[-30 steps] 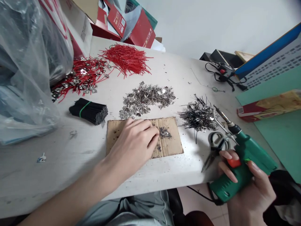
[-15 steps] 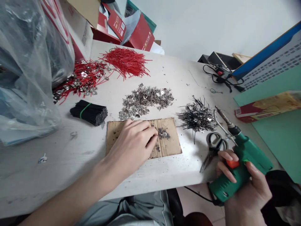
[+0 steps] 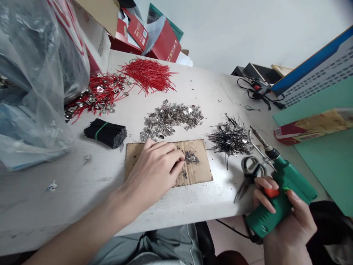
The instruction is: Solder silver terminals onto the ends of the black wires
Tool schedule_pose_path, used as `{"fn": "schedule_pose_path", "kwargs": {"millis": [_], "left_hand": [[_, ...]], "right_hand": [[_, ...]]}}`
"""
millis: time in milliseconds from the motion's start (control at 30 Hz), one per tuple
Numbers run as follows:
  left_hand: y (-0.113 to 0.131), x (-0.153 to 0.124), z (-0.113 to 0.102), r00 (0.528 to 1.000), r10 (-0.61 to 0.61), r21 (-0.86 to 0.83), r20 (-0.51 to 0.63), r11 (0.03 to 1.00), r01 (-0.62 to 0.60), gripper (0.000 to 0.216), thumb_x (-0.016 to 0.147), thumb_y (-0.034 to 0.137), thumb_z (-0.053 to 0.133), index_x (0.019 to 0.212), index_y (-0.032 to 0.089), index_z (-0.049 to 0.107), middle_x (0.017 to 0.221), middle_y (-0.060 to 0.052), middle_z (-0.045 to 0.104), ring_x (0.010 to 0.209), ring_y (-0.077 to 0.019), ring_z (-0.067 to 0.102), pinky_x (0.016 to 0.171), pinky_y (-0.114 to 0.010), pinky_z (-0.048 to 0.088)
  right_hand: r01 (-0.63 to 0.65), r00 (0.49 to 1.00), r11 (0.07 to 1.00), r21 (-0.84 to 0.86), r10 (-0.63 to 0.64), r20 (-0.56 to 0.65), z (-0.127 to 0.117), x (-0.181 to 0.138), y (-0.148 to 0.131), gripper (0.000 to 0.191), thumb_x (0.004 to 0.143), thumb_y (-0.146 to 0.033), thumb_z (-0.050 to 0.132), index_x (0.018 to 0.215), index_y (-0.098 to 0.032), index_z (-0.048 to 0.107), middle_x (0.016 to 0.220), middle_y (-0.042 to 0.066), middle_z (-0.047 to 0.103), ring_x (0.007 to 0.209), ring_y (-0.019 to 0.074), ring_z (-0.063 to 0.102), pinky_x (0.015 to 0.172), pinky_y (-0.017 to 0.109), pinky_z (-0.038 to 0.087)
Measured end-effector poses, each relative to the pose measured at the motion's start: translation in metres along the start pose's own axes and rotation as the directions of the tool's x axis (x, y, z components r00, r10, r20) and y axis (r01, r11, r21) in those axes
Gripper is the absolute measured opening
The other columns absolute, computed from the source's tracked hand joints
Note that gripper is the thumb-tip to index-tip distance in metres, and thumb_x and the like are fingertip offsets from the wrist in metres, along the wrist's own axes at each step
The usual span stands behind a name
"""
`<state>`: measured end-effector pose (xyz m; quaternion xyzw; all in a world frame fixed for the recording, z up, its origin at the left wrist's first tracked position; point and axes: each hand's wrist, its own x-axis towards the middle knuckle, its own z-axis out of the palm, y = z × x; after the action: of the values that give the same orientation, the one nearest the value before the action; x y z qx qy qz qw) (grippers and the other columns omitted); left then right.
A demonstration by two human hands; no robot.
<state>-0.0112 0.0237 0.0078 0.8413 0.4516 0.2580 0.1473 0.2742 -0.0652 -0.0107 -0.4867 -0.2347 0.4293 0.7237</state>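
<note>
Through the head camera I see a sheet of brown corrugated cardboard (image 3: pixel 204 156), scorched in dark specks, flat on the pale, scuffed tabletop (image 3: pixel 88 206). A small shiny metal tab (image 3: pixel 192 158) lies on its blackest patch. My right hand (image 3: pixel 299 217) wraps a smooth green plastic soldering gun (image 3: pixel 298 180), its slim metal tip held up near a spiky heap of black wires with tabs (image 3: pixel 230 138). Beyond the cardboard spreads a glittering heap of flat metal tabs (image 3: pixel 176 116).

My left hand (image 3: pixel 160 160) covers the cardboard's middle, thumb and forefinger bent close beside the single tab; its own fingers hide the tips, so I cannot tell whether they grip anything. The frame's lower edge cuts off both forearms, and a crinkled clear plastic bag (image 3: pixel 41 55) runs out at the left.

I count one soldering gun, one pair of scissors (image 3: pixel 252 169), one banded bundle of black wires (image 3: pixel 110 133) and two piles of red wires (image 3: pixel 150 75); the heaped tabs are too tangled to number.
</note>
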Motion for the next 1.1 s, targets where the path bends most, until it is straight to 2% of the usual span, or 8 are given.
{"fn": "schedule_pose_path", "kwargs": {"millis": [133,267,533,733,933,1100], "left_hand": [[-0.0008,0.0004,-0.0015,1.0,-0.003,-0.01,0.004,1.0,0.003,0.013,0.097,0.019,0.06,0.089,0.021,0.071,0.091,0.001,0.074,0.088,-0.02,0.066,0.083,-0.04,0.036],[-0.0022,-0.0003,-0.0021,1.0,-0.001,-0.01,0.0,1.0,0.001,0.012,0.097,0.02,0.061,0.091,0.021,0.071,0.091,0.001,0.074,0.087,-0.0198,0.066,0.083,-0.04,0.036],[-0.0022,-0.0002,-0.0033,1.0,-0.02,0.014,0.01,1.0,0.02,0.011,0.095,0.024,0.063,0.087,0.021,0.069,0.09,0.0,0.073,0.086,-0.0201,0.065,0.083,-0.041,0.036],[-0.0021,0.0004,-0.0048,0.999,-0.024,0.034,0.025,0.999,0.023,0.012,0.093,0.019,0.061,0.082,0.02,0.067,0.088,0.0,0.072,0.084,-0.0201,0.064,0.081,-0.041,0.036],[-0.0008,0.0016,-0.0044,0.999,-0.025,0.045,0.029,0.999,0.024,0.016,0.093,0.017,0.059,0.078,0.02,0.063,0.084,0.001,0.069,0.081,-0.0191,0.062,0.082,-0.041,0.035],[-0.0013,0.0011,-0.0038,0.999,-0.027,0.019,0.022,0.999,0.026,0.015,0.096,0.019,0.057,0.082,0.019,0.061,0.085,0.001,0.068,0.08,-0.0179,0.06,0.082,-0.04,0.037]], "right_hand": [[-0.036,0.999,0.998,0.052,0.036,0.017,-0.002,0.0002,-0.0021,0.036,0.074,-0.032,0.077,0.103,-0.019,0.061,0.088,0.005,0.046,0.08,0.0195,0.051,0.04,0.02,0.044],[-0.068,0.998,0.985,0.159,0.067,0.014,-0.002,0.0,-0.0025,0.036,0.071,-0.02,0.076,0.102,-0.011,0.061,0.084,0.003,0.04,0.077,0.0128,0.047,0.044,0.01,0.043],[-0.081,0.997,0.977,0.197,0.08,0.01,-0.0023,-0.0011,-0.0015,0.031,0.073,-0.02,0.074,0.099,-0.012,0.06,0.085,0.003,0.039,0.077,0.013,0.047,0.049,0.013,0.047],[-0.1,0.995,0.972,0.211,0.098,0.017,-0.0049,0.0005,-0.0006,0.03,0.075,-0.021,0.072,0.101,-0.012,0.06,0.086,0.003,0.039,0.076,0.0134,0.046,0.052,0.017,0.049],[-0.101,0.995,0.973,0.208,0.104,-0.004,-0.0027,0.0004,-0.0007,0.027,0.073,-0.021,0.072,0.095,-0.013,0.059,0.086,0.002,0.038,0.076,0.0137,0.045,0.053,0.018,0.05],[-0.107,0.994,0.966,0.234,0.112,-0.011,-0.0023,0.0004,0.0002,0.029,0.071,-0.021,0.074,0.094,-0.013,0.059,0.084,0.001,0.038,0.075,0.0132,0.045,0.052,0.019,0.05]]}}
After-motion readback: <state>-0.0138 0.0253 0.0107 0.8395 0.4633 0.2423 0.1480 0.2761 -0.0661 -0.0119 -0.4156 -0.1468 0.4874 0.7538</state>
